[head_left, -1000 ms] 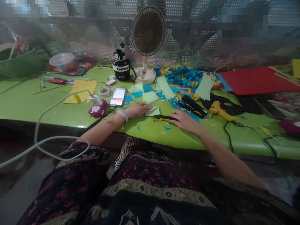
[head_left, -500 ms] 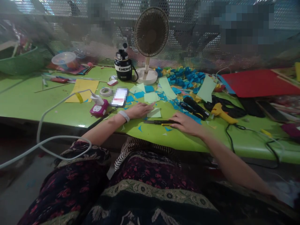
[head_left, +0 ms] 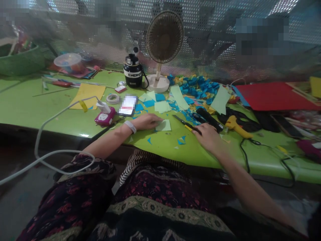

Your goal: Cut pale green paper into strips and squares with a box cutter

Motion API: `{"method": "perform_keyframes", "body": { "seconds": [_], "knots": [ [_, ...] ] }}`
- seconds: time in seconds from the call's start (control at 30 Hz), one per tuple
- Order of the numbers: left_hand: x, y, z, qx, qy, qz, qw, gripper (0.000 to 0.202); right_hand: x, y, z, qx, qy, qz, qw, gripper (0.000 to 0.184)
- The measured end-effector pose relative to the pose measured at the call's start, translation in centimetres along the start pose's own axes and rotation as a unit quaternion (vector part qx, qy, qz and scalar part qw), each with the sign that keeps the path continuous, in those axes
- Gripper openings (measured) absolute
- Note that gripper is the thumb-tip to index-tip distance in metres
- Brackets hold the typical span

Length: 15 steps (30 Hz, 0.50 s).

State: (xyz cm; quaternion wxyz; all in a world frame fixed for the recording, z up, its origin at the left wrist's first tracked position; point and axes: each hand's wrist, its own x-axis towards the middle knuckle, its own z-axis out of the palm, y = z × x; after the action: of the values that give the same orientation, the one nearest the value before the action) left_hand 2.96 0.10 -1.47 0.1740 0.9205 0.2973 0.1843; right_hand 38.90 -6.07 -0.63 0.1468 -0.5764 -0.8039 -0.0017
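My left hand (head_left: 148,121) lies flat on the green table (head_left: 50,110), fingers stretched out, fingertips touching a small pale green paper square (head_left: 163,125). My right hand (head_left: 209,136) rests to the right of it, fingers closed on the handle end of a black and yellow utility knife (head_left: 185,124). The knife points up and left, its tip raised toward the paper scraps. Small blue paper triangles (head_left: 181,140) lie between the two hands.
A small fan (head_left: 163,43) and a black jug (head_left: 132,72) stand at the back. Blue and yellow folded paper pieces (head_left: 195,83), a yellow glue gun (head_left: 235,125), a red sheet (head_left: 273,95), a yellow sheet (head_left: 87,95), a tape roll (head_left: 112,98), a pink punch (head_left: 104,117) and a white cable (head_left: 50,134) lie about.
My right hand has moved right and swung the knife from lying flat across the table to pointing up and left. My left hand has stayed on the pale green square.
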Motion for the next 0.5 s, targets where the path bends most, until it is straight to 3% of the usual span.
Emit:
{"method": "perform_keyframes", "body": {
  "seconds": [0.1, 0.23, 0.5],
  "knots": [
    [0.0, 0.1, -0.1, -0.035, 0.014, -0.015, 0.999, 0.036, 0.9, -1.4, -0.5, -0.033, -0.005, -0.013, 0.999, 0.033],
    [0.1, 0.3, -0.1, -0.058, 0.019, -0.041, 0.997, 0.046, 4.0, -4.3, -0.7, 0.013, 0.01, -0.037, 0.999, 0.03],
    [-0.1, 0.3, -0.6, -0.09, 0.006, -0.043, 0.995, 0.052, 9.8, -9.5, 0.6, 0.028, -0.167, -0.105, 0.98, 0.04]
  ]
}}
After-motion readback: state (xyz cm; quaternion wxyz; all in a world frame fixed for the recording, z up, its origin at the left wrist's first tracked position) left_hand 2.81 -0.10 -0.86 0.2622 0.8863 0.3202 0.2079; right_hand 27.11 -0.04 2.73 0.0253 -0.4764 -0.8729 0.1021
